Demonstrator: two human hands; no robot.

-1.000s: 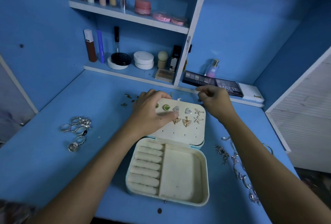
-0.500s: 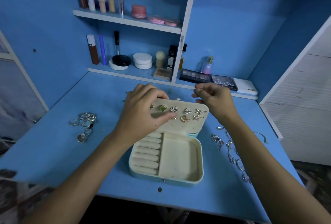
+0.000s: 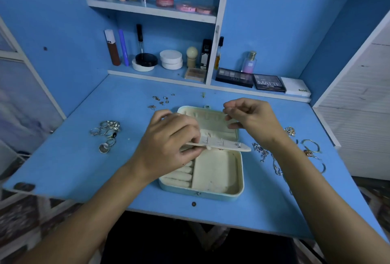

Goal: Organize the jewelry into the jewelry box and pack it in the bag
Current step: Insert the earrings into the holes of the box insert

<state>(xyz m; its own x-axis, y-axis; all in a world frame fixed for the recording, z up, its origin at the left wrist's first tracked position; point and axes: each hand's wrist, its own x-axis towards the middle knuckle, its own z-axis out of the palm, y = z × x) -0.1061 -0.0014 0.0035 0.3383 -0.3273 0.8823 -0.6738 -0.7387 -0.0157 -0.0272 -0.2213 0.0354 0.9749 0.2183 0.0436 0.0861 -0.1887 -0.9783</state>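
The left hand (image 3: pixel 168 141) pinches the near-left edge of the earring panel (image 3: pixel 221 143), fingers curled round it, and holds the cream flap almost level above the open jewelry box (image 3: pixel 202 187). Earring posts stick up through the panel's upper face. The panel's free tip points right, out past the box's right wall, with the bare right compartment (image 3: pixel 211 173) open below it. The ring rolls (image 3: pixel 179 176) in the left compartment show only partly under the left wrist.

The right hand (image 3: pixel 253 120) hovers over the box's far right corner, apart from the panel, fingertips pinched together; whether something small sits between them is too fine to tell. The lid (image 3: pixel 200 116) lies back flat behind the hands, its clasp at the far edge.

The box sits mid-desk (image 3: pixel 73 158), its front wall close to the desk's near edge. Left of it, well apart, lies a cluster of rings (image 3: pixel 107 132) with bare blue surface between. Small loose earrings (image 3: pixel 161 101) lie just beyond the lid's far left corner. Chains and bracelets (image 3: pixel 274 158) crowd the strip between the box's right side and the desk's right edge, partly under the right forearm. The back shelves (image 3: pixel 152 10) carry cosmetics, and palettes (image 3: pixel 251 80) line the low ledge.
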